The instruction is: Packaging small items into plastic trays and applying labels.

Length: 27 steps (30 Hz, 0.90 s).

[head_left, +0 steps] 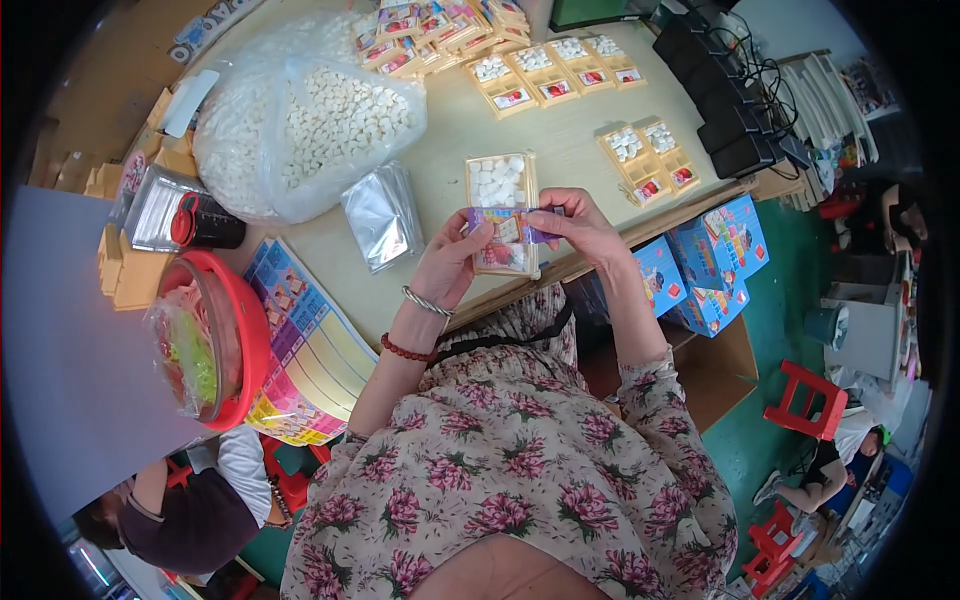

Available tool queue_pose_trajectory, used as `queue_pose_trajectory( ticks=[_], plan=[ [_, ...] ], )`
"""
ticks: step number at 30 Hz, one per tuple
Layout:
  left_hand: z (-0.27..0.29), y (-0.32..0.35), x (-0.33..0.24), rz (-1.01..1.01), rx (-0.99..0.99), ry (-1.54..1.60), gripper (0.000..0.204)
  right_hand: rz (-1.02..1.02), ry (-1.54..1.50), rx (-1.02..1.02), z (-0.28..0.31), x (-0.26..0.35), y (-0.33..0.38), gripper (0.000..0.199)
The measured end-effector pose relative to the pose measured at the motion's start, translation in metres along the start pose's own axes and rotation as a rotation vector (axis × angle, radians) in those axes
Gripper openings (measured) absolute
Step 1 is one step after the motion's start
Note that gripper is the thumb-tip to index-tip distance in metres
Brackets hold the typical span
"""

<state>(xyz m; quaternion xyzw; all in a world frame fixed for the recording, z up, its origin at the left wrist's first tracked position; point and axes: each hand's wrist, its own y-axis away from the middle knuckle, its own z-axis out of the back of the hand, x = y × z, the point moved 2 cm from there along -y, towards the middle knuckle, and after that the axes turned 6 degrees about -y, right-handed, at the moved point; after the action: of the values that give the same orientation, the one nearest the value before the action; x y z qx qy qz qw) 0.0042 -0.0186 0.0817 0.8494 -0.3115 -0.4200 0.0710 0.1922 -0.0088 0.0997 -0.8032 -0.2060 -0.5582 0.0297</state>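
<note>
Near the table's front edge lies a yellow tray (531, 180) with small white pieces in its far part. Across its middle runs a purple printed strip (508, 226); I cannot tell whether it is wrapped round the tray or only laid on it. My left hand (455, 255), with bracelets at the wrist, pinches the strip's left end. At the other end my right hand (580, 228) is closed on the strip, thumb and fingers together. Below the strip, a red and white picture shows at the tray's near end. Left of the tray rests a stack of clear plastic bags (383, 215).
A large clear bag of white pieces (345, 115) stands at the far left. Filled trays (545, 75) line the back, with two more trays (648, 160) at right. A red basin (255, 335), a black-and-red cup (208, 222) and blue boxes (715, 250) surround me. Other people sit nearby.
</note>
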Motion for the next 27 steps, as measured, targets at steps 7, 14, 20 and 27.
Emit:
queue_pose_trajectory(
  ticks=[7, 14, 20, 27],
  plan=[
    [0.013, 0.01, -0.003, -0.051, 0.009, -0.125, 0.026, -0.083, 0.218, 0.095, 0.004, -0.003, 0.005, 0.036],
    [0.027, 0.009, 0.018, -0.134, -0.131, -0.06, 0.025, -0.328, 0.611, -0.039, -0.003, 0.01, 0.005, 0.08],
    [0.024, 0.019, -0.008, -0.344, -0.288, -0.012, 0.024, 0.111, 0.354, -0.732, 0.007, 0.015, 0.009, 0.068],
    [0.007, 0.01, 0.0, -0.519, -0.342, -0.103, 0.025, 0.539, 0.757, -0.56, -0.072, -0.015, 0.01, 0.028]
  ],
)
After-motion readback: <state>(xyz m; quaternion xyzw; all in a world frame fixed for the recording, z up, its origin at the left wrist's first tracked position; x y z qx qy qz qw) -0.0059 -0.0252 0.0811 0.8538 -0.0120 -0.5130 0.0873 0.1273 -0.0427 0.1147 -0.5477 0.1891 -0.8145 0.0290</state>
